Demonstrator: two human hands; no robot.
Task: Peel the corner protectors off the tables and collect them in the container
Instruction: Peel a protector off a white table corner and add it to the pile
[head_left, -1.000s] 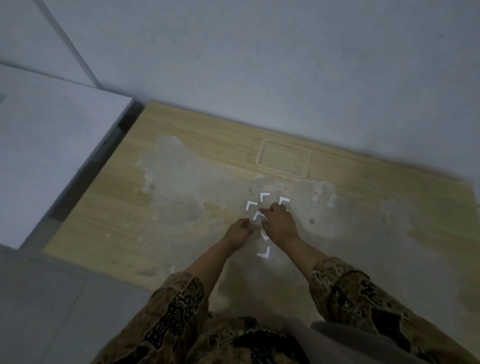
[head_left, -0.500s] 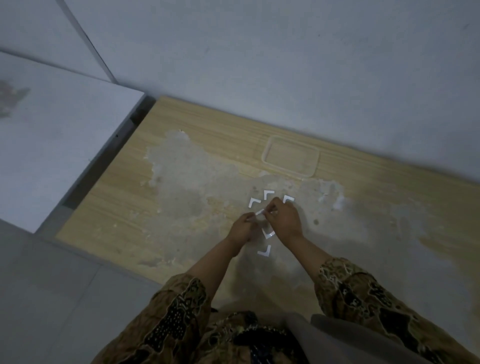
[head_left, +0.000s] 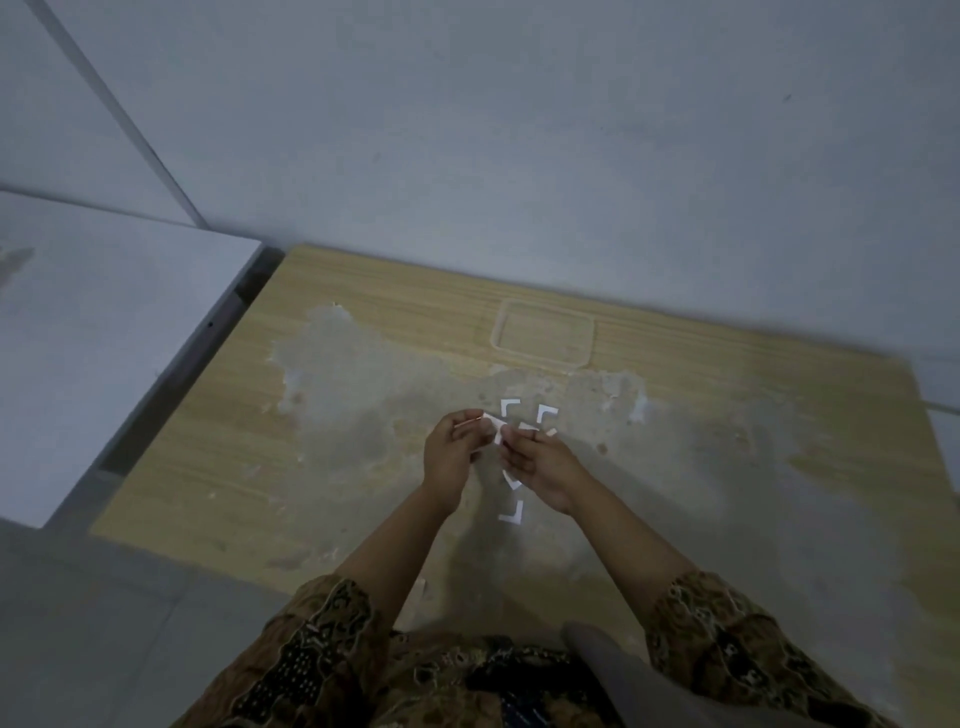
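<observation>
Protector (head_left: 493, 427) pinched between both hands' fingers (head_left: 485, 425)

Grey wall (head_left: 519, 130) behind, with a vertical seam at upper left. White surface (head_left: 93, 332) at left, set apart by a dark gap (head_left: 208, 358). Grey floor (head_left: 104, 623) at lower left.

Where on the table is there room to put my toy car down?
Bare wood lies left of the hands, toward the white table, and right of the clear container. It is crowded around both hands, where white corner protectors lie.
</observation>
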